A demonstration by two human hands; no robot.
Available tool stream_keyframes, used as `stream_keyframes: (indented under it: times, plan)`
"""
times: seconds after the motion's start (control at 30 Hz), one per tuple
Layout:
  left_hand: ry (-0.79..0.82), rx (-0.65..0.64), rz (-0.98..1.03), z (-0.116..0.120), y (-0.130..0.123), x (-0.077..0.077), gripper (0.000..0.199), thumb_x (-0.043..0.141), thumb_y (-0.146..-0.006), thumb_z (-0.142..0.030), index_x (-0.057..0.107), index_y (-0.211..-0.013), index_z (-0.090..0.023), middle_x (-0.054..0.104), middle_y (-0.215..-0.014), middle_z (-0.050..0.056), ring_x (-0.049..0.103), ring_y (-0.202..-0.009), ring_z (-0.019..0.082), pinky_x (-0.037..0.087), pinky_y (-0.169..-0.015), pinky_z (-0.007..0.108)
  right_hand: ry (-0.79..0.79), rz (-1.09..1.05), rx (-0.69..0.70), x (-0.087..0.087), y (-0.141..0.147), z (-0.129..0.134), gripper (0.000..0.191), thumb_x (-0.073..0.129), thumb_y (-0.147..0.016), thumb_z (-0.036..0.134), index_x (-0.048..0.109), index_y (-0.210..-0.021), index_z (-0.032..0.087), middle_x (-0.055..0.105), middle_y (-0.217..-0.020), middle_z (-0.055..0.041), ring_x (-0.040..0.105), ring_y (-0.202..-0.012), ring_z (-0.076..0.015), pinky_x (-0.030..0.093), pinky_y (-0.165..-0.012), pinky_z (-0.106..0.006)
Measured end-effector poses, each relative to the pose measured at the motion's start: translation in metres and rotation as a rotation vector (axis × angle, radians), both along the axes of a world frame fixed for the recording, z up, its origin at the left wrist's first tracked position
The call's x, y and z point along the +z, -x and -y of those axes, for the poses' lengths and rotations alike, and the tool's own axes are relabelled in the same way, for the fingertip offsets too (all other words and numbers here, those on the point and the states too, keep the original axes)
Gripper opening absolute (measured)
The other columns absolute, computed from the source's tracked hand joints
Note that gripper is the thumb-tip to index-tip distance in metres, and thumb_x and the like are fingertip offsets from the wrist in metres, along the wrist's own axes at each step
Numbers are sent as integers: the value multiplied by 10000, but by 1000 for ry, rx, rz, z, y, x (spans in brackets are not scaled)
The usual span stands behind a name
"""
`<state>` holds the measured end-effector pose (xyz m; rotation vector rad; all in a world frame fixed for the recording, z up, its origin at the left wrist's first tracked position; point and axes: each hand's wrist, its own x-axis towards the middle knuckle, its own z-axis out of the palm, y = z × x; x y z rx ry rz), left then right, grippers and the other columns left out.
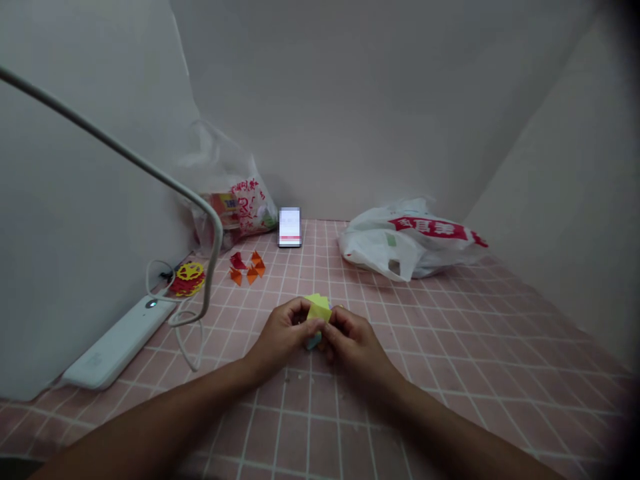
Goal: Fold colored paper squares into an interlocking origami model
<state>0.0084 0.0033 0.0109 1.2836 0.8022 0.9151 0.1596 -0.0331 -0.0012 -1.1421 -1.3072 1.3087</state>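
A small yellow sheet of paper is held up between my two hands, just above the tiled tabletop. My left hand pinches its left and lower side between thumb and fingers. At its lower right corner, my right hand closes thumb and fingers on the same paper. A light blue piece shows beneath the yellow paper, partly covered by my fingers; whether it is held or lying there, I cannot tell. Several folded orange paper pieces and a dark red one lie farther off, to the left.
Red and yellow cut-out shapes lie by a white power strip along the left wall. A grey bent stand or cable crosses the left side. Behind are a filled plastic bag, an upright phone and a white bag.
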Motion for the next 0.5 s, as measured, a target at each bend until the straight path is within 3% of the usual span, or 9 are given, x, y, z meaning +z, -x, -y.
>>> stream_keyframes:
  times: [0.27, 0.5]
  plan:
    - [-37, 13, 24, 3, 3, 2, 268, 690, -797, -351, 542, -684, -157, 566, -580, -31, 500, -528, 86, 394, -538, 206, -137, 121, -9, 1, 0, 0, 249, 575, -873, 353, 543, -695, 183, 513, -669, -1, 447, -583, -120, 353, -503, -242]
    - [-108, 74, -69, 5, 4, -3, 313, 588, -880, -375, 557, -661, -154, 515, -545, -35, 465, -515, 85, 375, -532, 205, 1, 19, 30, 3, 5, 3, 245, 584, -859, 391, 547, -745, 178, 484, -575, 34, 424, -450, -92, 318, -428, -231]
